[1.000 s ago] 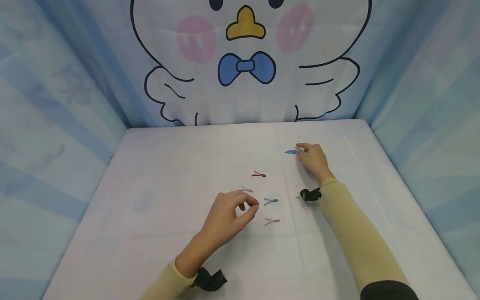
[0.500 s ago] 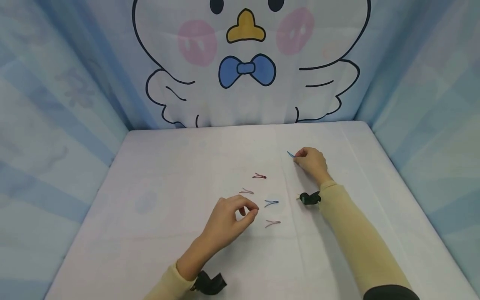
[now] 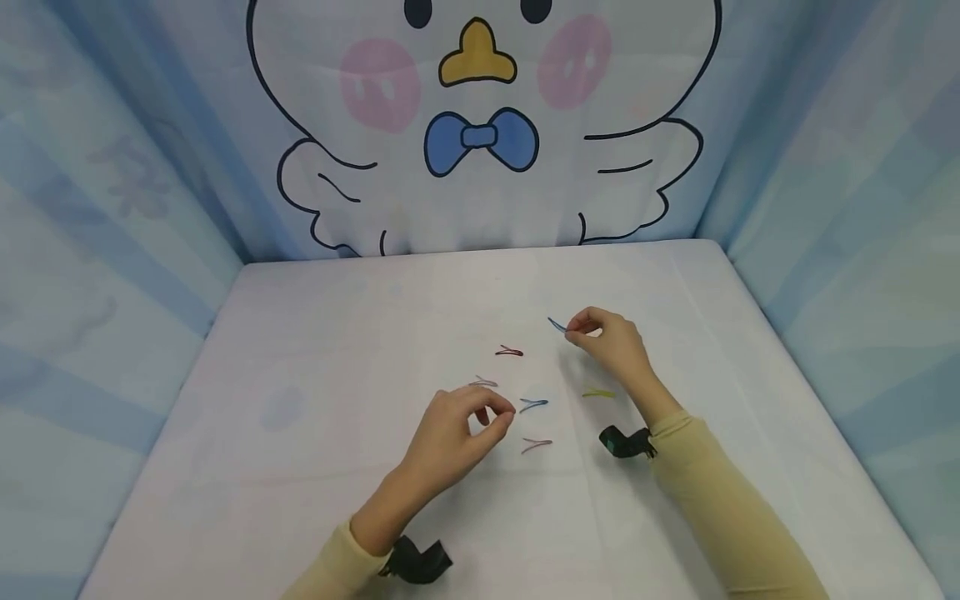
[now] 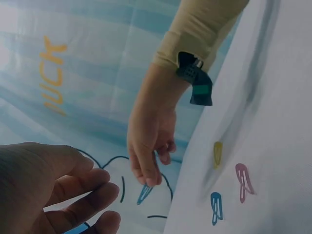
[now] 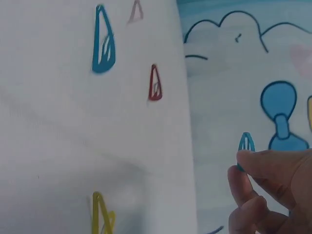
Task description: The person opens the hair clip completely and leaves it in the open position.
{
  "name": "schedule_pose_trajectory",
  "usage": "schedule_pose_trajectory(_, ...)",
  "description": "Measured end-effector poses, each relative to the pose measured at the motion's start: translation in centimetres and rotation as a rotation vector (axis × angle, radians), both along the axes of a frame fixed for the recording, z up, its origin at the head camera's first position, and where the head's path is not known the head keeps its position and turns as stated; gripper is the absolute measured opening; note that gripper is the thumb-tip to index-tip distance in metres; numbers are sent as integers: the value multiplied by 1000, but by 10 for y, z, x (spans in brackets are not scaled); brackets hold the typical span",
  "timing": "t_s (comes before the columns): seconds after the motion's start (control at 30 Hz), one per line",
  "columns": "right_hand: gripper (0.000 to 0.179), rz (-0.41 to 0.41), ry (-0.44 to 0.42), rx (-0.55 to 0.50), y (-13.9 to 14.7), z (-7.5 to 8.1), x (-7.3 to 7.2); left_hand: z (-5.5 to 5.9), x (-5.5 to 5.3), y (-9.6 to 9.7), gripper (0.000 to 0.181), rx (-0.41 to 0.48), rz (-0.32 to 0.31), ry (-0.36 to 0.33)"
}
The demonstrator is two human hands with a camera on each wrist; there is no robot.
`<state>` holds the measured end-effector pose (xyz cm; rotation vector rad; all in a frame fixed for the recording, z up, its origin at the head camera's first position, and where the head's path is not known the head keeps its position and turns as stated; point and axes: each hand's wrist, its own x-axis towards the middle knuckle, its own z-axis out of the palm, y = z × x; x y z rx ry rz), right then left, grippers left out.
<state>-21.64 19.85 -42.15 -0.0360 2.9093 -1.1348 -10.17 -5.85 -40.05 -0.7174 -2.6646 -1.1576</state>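
A blue snap hair clip is pinched between the thumb and fingertips of my right hand, raised over the far right part of the table. Its narrow end points out from the fingers in the right wrist view. My left hand hovers with loosely curled fingers and nothing in them, thumb and forefinger tips close together. Just beyond its fingertips lies a second blue hair clip. Around it are a pink clip nearer me, another pink clip, a dark red clip and a yellow clip.
A white cloth covers the table. Behind it hangs a curtain with a cartoon duck wearing a blue bow tie, and blue patterned curtains close in both sides. Each wrist carries a black camera mount.
My right hand has taken hold of the blue hair clip, lifted it and drawn it left and nearer. The yellow clip now shows fully. My left hand stays nearly still.
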Motion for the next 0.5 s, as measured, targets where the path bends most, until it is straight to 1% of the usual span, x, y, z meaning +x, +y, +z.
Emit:
schedule_pose_trajectory(0.13, 12, 37, 66, -18, -11, 19, 29, 6, -2, 3, 7, 31, 4, 7)
schedule_pose_trajectory(0.2, 11, 50, 98, -24, -15, 29, 44, 10, -2, 5, 8, 45, 11, 26)
schedule_pose_trajectory(0.37, 9, 89, 157, -61, -25, 51, 81, 21, -3, 8, 14, 99, 31, 102)
schedule_pose_trajectory(0.5, 7, 128, 225, -102, -29, 66, 105, 30, -1, 11, 19, 150, 31, 148)
